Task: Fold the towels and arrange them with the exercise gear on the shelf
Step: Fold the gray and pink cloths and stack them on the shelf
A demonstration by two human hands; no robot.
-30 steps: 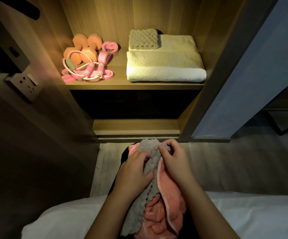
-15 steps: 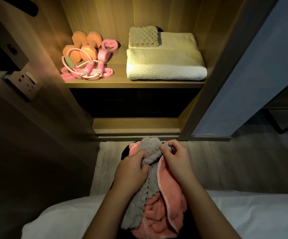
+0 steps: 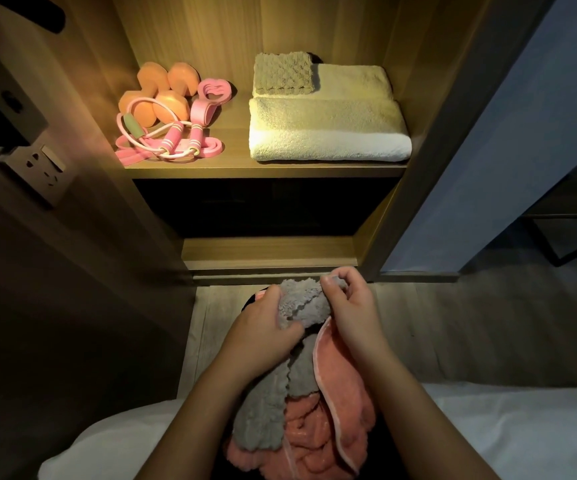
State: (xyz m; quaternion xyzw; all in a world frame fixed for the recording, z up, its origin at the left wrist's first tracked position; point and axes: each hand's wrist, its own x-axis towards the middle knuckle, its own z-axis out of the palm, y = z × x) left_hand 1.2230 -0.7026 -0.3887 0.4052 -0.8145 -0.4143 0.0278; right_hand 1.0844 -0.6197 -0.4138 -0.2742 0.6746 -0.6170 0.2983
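Note:
Both hands work a grey fluffy towel over my lap. My left hand grips its bunched upper part, and my right hand pinches its top edge. A pink towel lies crumpled under it, draped beneath my right wrist. On the lit wooden shelf a large white folded towel lies at the right, with a small grey folded cloth on its back left corner. At the shelf's left sit orange dumbbells, a pink jump rope and a pink resistance band.
A dark lower compartment opens under the shelf, above a wooden base step. A wall socket is on the left panel. A white bed edge crosses the bottom. A blue-grey panel stands at the right.
My right hand has lifted and drawn the grey towel's top edge to the right, spreading the bunch. My left hand has shifted its grip on it. The shelf items are unchanged.

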